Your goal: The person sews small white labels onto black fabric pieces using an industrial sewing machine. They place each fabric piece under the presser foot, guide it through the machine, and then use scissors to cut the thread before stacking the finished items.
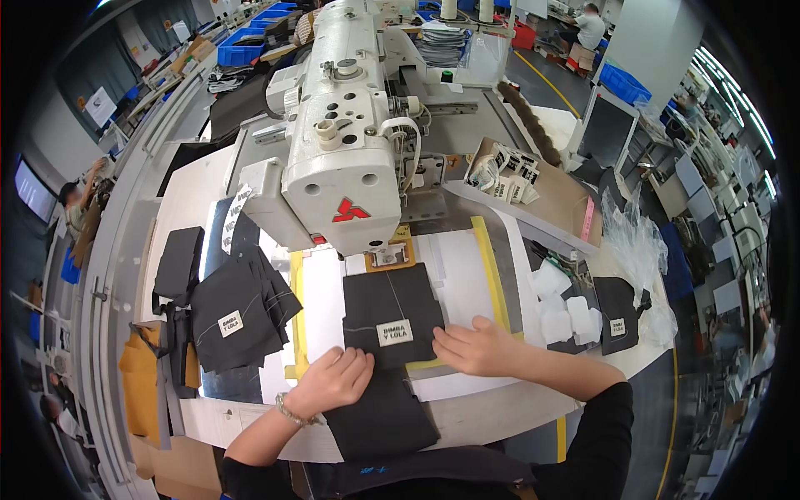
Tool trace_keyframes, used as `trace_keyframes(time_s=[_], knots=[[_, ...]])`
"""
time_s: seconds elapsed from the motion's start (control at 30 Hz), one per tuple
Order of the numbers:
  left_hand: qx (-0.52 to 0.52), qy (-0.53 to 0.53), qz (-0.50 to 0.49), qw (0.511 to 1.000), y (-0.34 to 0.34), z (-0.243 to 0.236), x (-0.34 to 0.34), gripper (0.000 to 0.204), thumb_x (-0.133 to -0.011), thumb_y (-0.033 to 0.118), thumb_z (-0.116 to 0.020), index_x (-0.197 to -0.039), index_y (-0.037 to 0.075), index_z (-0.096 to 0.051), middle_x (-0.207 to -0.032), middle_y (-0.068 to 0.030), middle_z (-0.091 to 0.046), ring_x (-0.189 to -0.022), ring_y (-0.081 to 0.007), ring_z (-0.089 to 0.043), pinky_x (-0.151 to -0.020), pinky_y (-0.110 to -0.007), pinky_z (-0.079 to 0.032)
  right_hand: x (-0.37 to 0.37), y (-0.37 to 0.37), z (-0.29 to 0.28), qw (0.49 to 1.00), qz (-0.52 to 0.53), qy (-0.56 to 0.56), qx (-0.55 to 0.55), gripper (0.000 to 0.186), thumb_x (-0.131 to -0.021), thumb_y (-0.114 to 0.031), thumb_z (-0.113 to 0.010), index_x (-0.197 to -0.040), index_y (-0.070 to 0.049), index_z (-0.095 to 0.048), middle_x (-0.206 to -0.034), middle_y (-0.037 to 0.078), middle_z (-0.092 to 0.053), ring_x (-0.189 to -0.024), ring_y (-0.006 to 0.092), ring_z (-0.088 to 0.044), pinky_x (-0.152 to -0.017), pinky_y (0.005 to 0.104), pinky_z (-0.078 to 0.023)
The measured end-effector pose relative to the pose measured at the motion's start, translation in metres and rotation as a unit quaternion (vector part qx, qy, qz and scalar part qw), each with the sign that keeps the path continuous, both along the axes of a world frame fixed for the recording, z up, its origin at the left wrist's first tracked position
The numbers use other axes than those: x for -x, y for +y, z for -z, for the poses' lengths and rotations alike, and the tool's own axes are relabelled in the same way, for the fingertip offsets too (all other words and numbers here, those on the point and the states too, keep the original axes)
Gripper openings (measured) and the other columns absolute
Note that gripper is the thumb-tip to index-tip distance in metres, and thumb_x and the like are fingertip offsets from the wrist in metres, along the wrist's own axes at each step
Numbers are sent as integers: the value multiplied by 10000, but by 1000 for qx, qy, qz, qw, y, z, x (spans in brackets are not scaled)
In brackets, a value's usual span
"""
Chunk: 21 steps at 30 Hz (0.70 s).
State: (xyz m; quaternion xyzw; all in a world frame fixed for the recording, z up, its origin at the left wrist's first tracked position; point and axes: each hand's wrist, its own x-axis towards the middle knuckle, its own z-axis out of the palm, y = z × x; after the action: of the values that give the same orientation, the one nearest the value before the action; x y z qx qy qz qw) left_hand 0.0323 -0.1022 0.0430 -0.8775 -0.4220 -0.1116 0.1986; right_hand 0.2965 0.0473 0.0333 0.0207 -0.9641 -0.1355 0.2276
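- The left hand [333,383] is resting at the near left corner of a dark cloth [383,296]. Its fingers are curling close together, but one cannot tell if they are pinching the cloth.
- The right hand [477,348] is touching the right edge of that cloth. Its fingers are bending inward, and one cannot tell how tightly they are gripping.
- The dark cloth is lying between the two hands, with a pale label [395,332] sitting on its near part.
- More dark cloth [383,421] is stretching to the near side; one cannot tell if it is the same piece.
- A big white sewing machine [342,183] is standing on the far side, with its orange frame [390,255] sitting just beside the cloth's far edge.
- On the left, a pile of dark cloth pieces [254,287] is lying near some mustard cloth [139,379].
- On the right, a yellow strip [492,275] is running along a white sheet [454,267].
- Farther right, a box [567,215] is holding small labels [510,177], and a clear plastic bag [631,237] is lying beside it.
- A bracelet [293,408] is circling the left wrist.
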Motion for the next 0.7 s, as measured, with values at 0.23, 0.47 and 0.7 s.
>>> trace_keyframes(time_s=[0.23, 0.47, 0.7], knots=[[57, -45, -37, 997, -22, 9, -9, 276, -742, 79, -636, -1006, 14, -684, -928, -41, -616, -822, -139, -576, -643, -264, -435, -26, 25, 10, 990, 136, 25, 20, 104, -802, -212, -647, -855, -122, -637, -871, 0, -624, -868, 138, -578, -723, 391, -374], [74, -132, -91, 984, -24, 11, -8, 262, -732, 43, -638, -989, 47, -691, -959, -39, -631, -757, -139, -586, -627, -281, -438, -115, 123, 21, 875, 482, 4, 47, 198, -789, -237, -690, -900, -102, -597, -821, 37, -616, -873, 214, -602, -783, 412, -389], [142, -470, -66, 869, -28, 16, -20, 250, -680, -65, -675, -897, 57, -699, -1032, -89, -718, -685, -205, -665, -570, -281, -513, -117, 139, 42, 856, 514, -5, -49, 145, -823, -153, -647, -930, -65, -604, -911, 69, -624, -937, 252, -614, -871, 436, -416]])
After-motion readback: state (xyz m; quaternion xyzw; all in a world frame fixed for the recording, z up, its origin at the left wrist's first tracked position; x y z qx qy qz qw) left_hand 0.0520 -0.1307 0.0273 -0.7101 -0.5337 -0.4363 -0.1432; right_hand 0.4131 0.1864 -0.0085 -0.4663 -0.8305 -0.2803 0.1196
